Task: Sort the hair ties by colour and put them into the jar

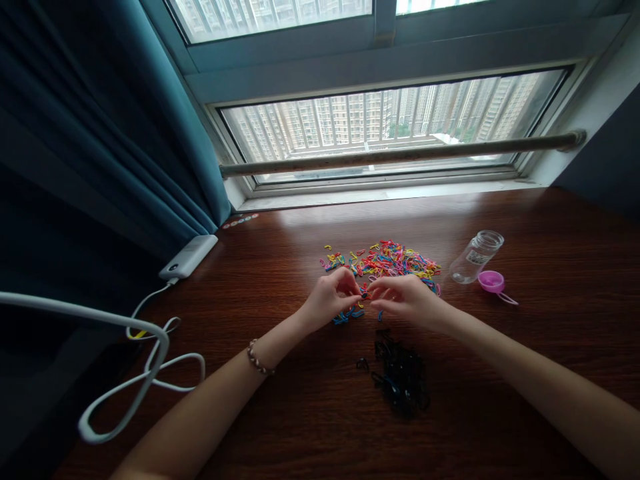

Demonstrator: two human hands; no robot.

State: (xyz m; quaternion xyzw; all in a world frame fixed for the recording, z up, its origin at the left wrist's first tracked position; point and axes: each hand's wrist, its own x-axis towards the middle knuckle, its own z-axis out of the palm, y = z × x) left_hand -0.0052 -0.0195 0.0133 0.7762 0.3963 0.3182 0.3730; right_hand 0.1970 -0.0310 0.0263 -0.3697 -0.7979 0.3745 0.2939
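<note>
pinching a small dark bit (365,295) at the pile's near edge, the left hand (333,297) has thumb and forefinger brought together. the right hand (407,300) comes at the same spot from the other side, fingers bent, thumb slightly apart from them; whether it also grips the bit, i cannot tell. the pile (395,259) of small coloured bands spreads just beyond both hands. blue bands (345,318) lie just on the near side of the pile, by the left hand. black bands (400,377) sit heaped nearer the body than the pile. right of the pile is an uncapped clear jar (465,270); its label (477,257) carries dark print too small to read. farther right of the pile, by the jar's foot, lies a pink lid (491,281) with a loop. well left of the pile are a white box (193,255) and a white cable (75,308). beyond the pile is the window (345,127).
</note>
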